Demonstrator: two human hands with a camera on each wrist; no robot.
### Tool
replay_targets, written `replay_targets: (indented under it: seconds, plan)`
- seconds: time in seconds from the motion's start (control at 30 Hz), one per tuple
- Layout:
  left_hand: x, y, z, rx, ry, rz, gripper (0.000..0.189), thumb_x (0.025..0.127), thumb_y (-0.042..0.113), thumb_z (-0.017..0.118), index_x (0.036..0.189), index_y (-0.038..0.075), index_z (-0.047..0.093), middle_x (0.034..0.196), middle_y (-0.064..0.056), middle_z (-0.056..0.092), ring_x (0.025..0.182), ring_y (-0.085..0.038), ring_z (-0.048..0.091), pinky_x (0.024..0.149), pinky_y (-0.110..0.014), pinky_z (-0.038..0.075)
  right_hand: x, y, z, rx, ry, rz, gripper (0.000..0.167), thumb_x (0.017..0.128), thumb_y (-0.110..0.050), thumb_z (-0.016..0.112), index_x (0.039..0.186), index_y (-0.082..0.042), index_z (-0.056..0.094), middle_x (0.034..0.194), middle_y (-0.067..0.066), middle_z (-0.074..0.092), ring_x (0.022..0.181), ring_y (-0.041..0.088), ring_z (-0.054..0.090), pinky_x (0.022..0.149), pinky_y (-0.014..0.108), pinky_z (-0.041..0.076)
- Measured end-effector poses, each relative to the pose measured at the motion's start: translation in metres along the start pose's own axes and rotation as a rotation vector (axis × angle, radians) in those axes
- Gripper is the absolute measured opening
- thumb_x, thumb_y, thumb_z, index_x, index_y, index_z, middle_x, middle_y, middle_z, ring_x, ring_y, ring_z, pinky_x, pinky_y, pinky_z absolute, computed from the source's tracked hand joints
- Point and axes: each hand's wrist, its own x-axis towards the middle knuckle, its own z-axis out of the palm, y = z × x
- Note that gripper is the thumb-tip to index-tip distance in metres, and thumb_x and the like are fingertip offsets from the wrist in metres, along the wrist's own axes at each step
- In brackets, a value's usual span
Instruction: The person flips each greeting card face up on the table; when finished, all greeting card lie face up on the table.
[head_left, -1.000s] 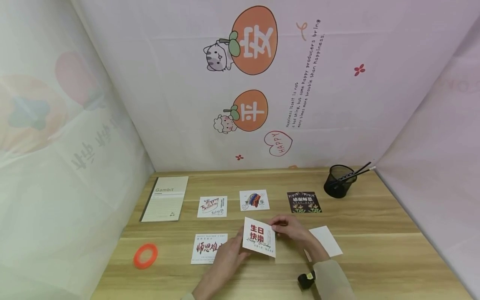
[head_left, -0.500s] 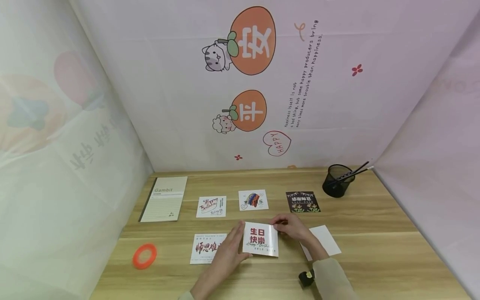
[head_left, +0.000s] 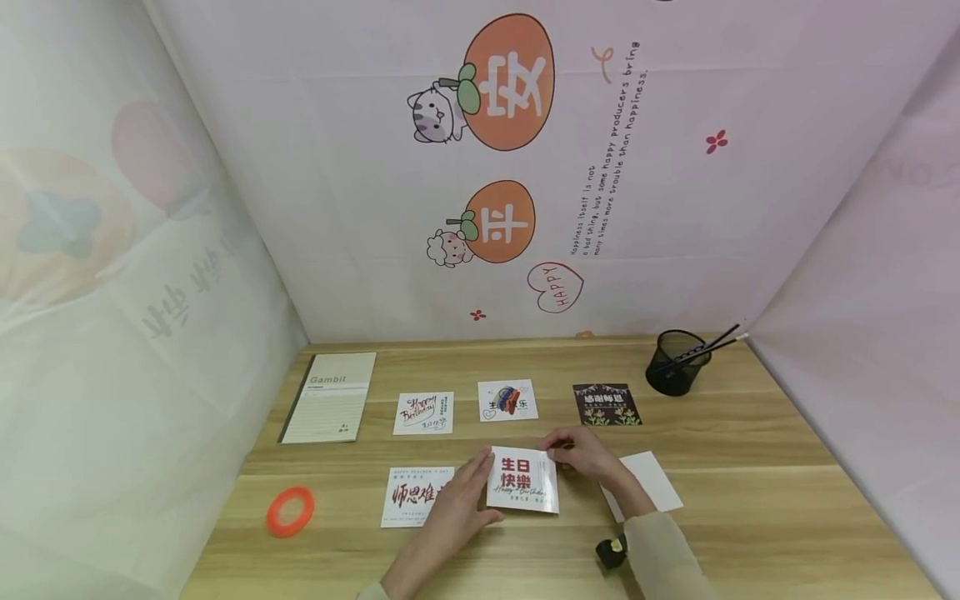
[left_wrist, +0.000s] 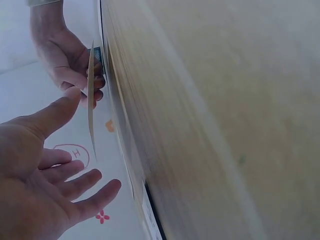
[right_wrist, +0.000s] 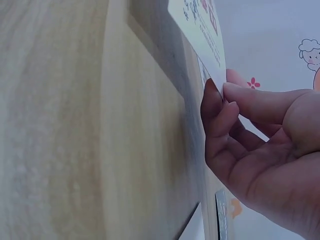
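A white greeting card point(head_left: 523, 481) with red characters is held above the table, edge-on in the left wrist view. My right hand point(head_left: 581, 454) pinches its upper right corner between thumb and fingers, as the right wrist view also shows. Along the card's left edge lies my left hand point(head_left: 459, 504). In the left wrist view that hand's fingers point(left_wrist: 80, 187) are spread and relaxed, and its thumb tip is close to the card; I cannot tell whether it touches. Partly covered by the left hand, a card with red brush lettering point(head_left: 411, 497) lies on the table.
Behind are a Happy Birthday card point(head_left: 423, 413), a cake card point(head_left: 508, 400) and a dark card point(head_left: 607, 405). A blank white card point(head_left: 656, 486) lies partly under the right forearm. A notebook point(head_left: 330, 400), an orange ring point(head_left: 290, 512) and a mesh pencil cup point(head_left: 675, 367) stand farther out.
The held card has turned from a tilted angle to nearly level and shifted slightly right. My left hand's fingers have loosened and spread along its left side. My right hand keeps its pinch.
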Motion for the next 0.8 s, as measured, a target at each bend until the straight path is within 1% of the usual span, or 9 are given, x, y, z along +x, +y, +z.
replay_targets:
  seconds: [0.1,0.23,0.37,0.53,0.67,0.8]
  plan:
    - [0.0001,-0.0005,0.0004,-0.005,-0.001,-0.011,0.089,0.074,0.032,0.079,0.144,-0.002,0.037,0.150,-0.017,0.036,0.132,-0.032,0.042,0.107,-0.045,0.039,-0.0007,-0.0007,-0.0007,0.010,-0.003,0.014,0.013,0.089,0.002,0.061,0.097,-0.003,0.070,0.091,0.006,0.064,0.075,0.018,0.055,0.061,0.029,0.051]
    - [0.0000,-0.0002,0.0001,-0.047,-0.003,-0.029,0.081,0.078,0.028,0.077,0.143,-0.003,0.039,0.149,-0.018,0.038,0.132,-0.033,0.042,0.107,-0.047,0.038,-0.0010,-0.0010,-0.0006,0.021,-0.015,0.018,0.013,0.089,0.001,0.061,0.098,-0.003,0.070,0.091,0.006,0.064,0.075,0.018,0.056,0.062,0.028,0.051]
    - [0.0005,0.0005,0.0000,-0.061,-0.007,-0.025,0.078,0.078,0.027,0.077,0.141,-0.004,0.042,0.147,-0.019,0.040,0.131,-0.034,0.043,0.106,-0.046,0.039,-0.0010,-0.0015,0.0000,0.022,-0.021,0.012,0.013,0.089,0.003,0.060,0.098,0.000,0.070,0.090,0.007,0.064,0.073,0.018,0.056,0.060,0.027,0.050]
    - [0.0000,0.0007,-0.0002,-0.036,0.003,-0.019,0.076,0.078,0.026,0.077,0.139,-0.004,0.045,0.145,-0.020,0.043,0.129,-0.035,0.045,0.103,-0.049,0.041,0.0000,-0.0002,-0.0003,0.024,-0.019,0.016,0.013,0.089,0.003,0.060,0.097,-0.001,0.070,0.090,0.006,0.064,0.073,0.017,0.055,0.060,0.026,0.050]
    - [0.0000,0.0004,0.0008,-0.016,0.020,-0.025,0.072,0.077,0.024,0.078,0.136,-0.005,0.049,0.142,-0.020,0.046,0.127,-0.035,0.048,0.100,-0.051,0.044,0.0004,0.0001,-0.0004,0.033,-0.017,0.024,0.013,0.090,0.002,0.060,0.098,-0.001,0.070,0.091,0.006,0.063,0.074,0.017,0.055,0.061,0.026,0.050]
    - [0.0003,-0.0002,0.0031,0.023,0.020,-0.033,0.069,0.077,0.024,0.078,0.133,-0.004,0.051,0.139,-0.021,0.049,0.126,-0.035,0.049,0.098,-0.051,0.046,-0.0004,-0.0006,0.0002,0.028,-0.017,0.020,0.013,0.089,0.001,0.061,0.098,-0.001,0.070,0.091,0.006,0.064,0.073,0.017,0.055,0.060,0.027,0.050]
